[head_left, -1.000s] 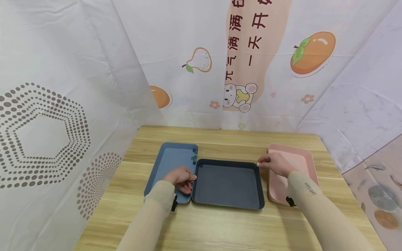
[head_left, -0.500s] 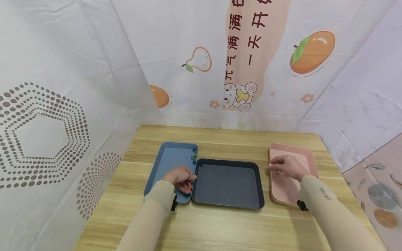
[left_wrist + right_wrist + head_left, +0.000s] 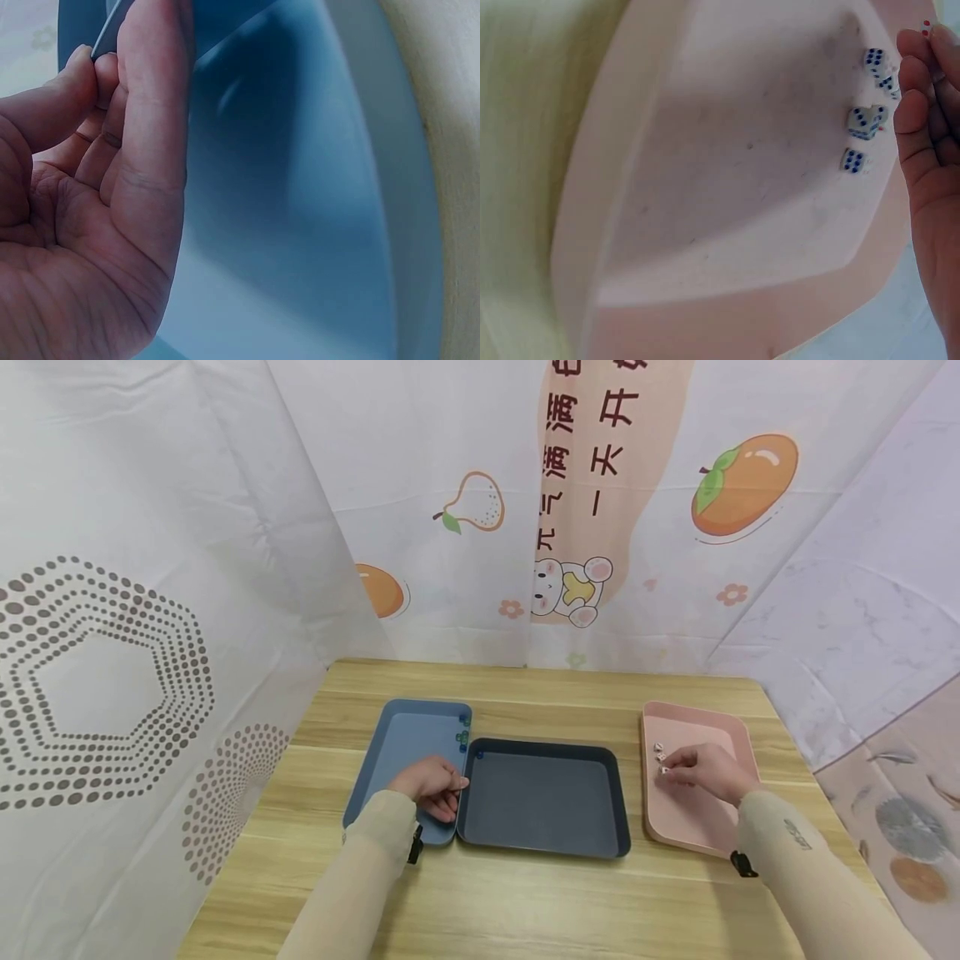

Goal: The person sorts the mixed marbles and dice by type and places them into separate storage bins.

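Observation:
My right hand (image 3: 708,768) is low over the pink tray (image 3: 701,831), its thumb and fingertips pinching a white die (image 3: 927,28) with red dots showing. Several white dice with blue dots, one of them a die (image 3: 853,160) standing a little apart, lie on the tray floor beside my fingers. Over the blue tray (image 3: 408,727), my left hand (image 3: 433,787) pinches a thin tray rim (image 3: 105,37) between thumb and finger, where the blue tray meets the dark grey tray (image 3: 547,806). Whether it grips one rim or both is unclear.
Small blue and green dice (image 3: 462,737) line the blue tray's right side. One blue die (image 3: 480,755) sits in the dark tray's far left corner. All three trays stand on a wooden table (image 3: 525,910), with a printed curtain (image 3: 420,527) behind.
From the dark tray's far right corner, my right hand has moved right and nearer, into the pink tray. White dice now show beside its fingers. The left hand stays put.

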A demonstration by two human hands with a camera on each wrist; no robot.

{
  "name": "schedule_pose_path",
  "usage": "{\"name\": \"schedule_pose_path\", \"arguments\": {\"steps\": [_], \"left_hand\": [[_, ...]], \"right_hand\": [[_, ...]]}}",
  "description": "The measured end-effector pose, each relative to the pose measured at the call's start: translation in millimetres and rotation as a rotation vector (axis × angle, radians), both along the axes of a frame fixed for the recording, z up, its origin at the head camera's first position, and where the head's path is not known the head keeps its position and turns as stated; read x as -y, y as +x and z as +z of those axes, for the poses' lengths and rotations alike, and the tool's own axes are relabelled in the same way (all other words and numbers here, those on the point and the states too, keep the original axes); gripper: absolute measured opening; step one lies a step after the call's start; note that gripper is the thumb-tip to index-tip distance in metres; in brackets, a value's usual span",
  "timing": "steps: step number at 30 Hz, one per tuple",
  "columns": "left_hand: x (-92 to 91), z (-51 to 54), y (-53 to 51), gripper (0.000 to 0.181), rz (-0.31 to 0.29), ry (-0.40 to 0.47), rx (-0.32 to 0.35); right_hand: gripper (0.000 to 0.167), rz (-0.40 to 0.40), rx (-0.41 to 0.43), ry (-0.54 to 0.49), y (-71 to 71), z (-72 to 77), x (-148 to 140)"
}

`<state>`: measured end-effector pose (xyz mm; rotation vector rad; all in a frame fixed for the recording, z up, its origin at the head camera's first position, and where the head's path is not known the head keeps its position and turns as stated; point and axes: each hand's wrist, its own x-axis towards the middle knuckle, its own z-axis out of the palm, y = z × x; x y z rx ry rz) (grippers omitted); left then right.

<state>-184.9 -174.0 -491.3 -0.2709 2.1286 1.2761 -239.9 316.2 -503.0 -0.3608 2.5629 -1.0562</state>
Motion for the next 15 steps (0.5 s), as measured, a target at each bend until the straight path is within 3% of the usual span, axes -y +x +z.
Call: {"name": "schedule_pose_path", "arguments": {"steps": [5,15], "left_hand": [[-0.2,0.6,0.0,0.034,0.005,-0.004,0.0],[-0.5,0.2,0.4,0.034,0.006,-0.007,-0.003]], "right_hand": [[0.015,0.012,0.057,-0.025,4.8,-5.7,-4.0],[0.016,0.031,0.065,-0.003,10.4,-11.3,-6.2]]}}
